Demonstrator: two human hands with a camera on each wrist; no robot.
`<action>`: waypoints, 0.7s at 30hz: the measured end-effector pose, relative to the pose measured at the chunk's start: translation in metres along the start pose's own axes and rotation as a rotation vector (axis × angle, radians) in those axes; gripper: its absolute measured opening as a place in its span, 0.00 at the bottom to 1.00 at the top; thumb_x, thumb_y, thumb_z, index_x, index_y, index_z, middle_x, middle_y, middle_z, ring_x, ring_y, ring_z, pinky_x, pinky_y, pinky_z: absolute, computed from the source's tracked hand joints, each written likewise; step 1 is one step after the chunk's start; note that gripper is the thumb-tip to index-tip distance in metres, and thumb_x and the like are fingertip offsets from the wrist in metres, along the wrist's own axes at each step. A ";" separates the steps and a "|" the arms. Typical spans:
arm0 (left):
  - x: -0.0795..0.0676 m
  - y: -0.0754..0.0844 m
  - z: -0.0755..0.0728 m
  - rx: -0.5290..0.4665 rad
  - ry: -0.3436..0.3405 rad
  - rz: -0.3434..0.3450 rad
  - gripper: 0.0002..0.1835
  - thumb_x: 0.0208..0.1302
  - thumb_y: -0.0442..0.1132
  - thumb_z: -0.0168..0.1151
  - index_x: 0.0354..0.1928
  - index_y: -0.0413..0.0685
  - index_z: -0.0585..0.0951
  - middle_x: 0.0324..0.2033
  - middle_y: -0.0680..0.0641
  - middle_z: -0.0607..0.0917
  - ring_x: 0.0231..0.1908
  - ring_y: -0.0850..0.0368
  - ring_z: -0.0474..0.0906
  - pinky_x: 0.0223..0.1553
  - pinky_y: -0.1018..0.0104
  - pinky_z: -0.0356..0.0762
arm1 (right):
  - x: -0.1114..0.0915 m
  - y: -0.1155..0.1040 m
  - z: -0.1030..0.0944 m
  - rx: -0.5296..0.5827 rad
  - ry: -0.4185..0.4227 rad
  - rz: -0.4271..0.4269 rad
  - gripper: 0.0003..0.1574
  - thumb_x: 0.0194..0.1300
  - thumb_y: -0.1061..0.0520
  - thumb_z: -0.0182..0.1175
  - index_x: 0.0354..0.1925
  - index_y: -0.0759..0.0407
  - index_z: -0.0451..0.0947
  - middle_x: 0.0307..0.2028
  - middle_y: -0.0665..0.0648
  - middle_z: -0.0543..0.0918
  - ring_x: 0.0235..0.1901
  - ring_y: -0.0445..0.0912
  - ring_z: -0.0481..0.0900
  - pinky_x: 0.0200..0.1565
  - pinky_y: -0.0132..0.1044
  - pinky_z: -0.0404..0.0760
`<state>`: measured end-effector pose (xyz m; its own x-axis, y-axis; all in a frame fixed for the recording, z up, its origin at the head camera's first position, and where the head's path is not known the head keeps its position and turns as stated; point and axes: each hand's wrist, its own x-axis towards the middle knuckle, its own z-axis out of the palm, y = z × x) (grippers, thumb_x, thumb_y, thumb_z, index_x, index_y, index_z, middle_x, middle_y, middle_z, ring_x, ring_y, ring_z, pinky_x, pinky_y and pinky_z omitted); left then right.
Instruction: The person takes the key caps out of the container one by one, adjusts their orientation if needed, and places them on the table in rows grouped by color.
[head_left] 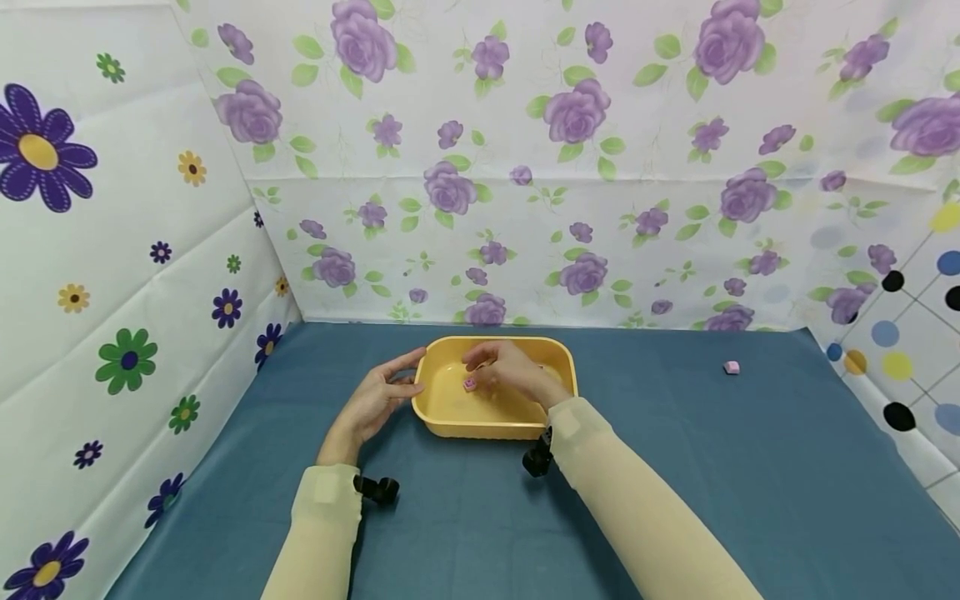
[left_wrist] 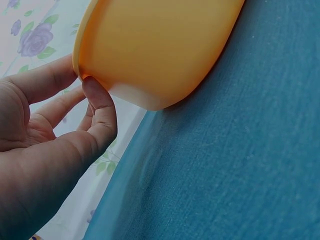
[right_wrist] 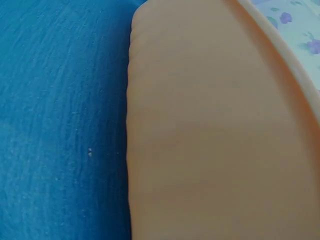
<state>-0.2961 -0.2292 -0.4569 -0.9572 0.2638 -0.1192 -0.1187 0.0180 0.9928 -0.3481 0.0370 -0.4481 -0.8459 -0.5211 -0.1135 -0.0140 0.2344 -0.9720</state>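
A yellow plastic basin (head_left: 480,431) stands on the blue cloth in the head view. My left hand (head_left: 375,400) is at its left side, and in the left wrist view the thumb and forefinger pinch the basin's rim (left_wrist: 76,50). Inside the basin, my right hand (head_left: 513,373) is bent downward, with a gap between forefinger and thumb. Just under the thumb tip shows a small pink piece (head_left: 469,384) at the basin floor. The right wrist view has only the basin's outer wall (right_wrist: 215,130), with the right hand out of frame.
Far to the right on the blue cloth (head_left: 675,467) lies a small pink and white block (head_left: 731,367). Flower-printed sheets (head_left: 450,192) stand behind and at the left, and a dotted sheet (head_left: 907,367) bounds the right side.
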 end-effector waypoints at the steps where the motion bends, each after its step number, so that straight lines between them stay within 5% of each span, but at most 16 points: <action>1: 0.000 0.000 0.000 0.002 0.001 -0.001 0.36 0.73 0.26 0.61 0.80 0.51 0.65 0.71 0.38 0.67 0.52 0.52 0.75 0.57 0.59 0.74 | 0.000 0.001 0.000 -0.005 0.001 0.000 0.22 0.69 0.69 0.63 0.61 0.71 0.79 0.54 0.68 0.81 0.38 0.56 0.82 0.39 0.41 0.83; 10: 0.001 0.001 0.001 0.005 -0.004 0.004 0.36 0.73 0.26 0.61 0.80 0.50 0.65 0.70 0.38 0.67 0.55 0.49 0.75 0.57 0.58 0.74 | -0.002 0.003 0.004 -0.017 -0.017 0.009 0.21 0.69 0.69 0.66 0.59 0.72 0.80 0.49 0.68 0.81 0.35 0.54 0.80 0.41 0.46 0.85; 21: 0.001 -0.001 0.000 0.008 -0.003 0.007 0.37 0.73 0.27 0.61 0.80 0.50 0.65 0.71 0.38 0.67 0.57 0.47 0.74 0.58 0.59 0.73 | 0.004 0.009 0.011 -0.197 -0.040 -0.031 0.17 0.67 0.69 0.66 0.54 0.69 0.83 0.38 0.60 0.82 0.23 0.46 0.75 0.29 0.34 0.80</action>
<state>-0.2968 -0.2287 -0.4576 -0.9571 0.2671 -0.1121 -0.1097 0.0238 0.9937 -0.3458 0.0278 -0.4598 -0.8216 -0.5618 -0.0962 -0.1470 0.3720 -0.9165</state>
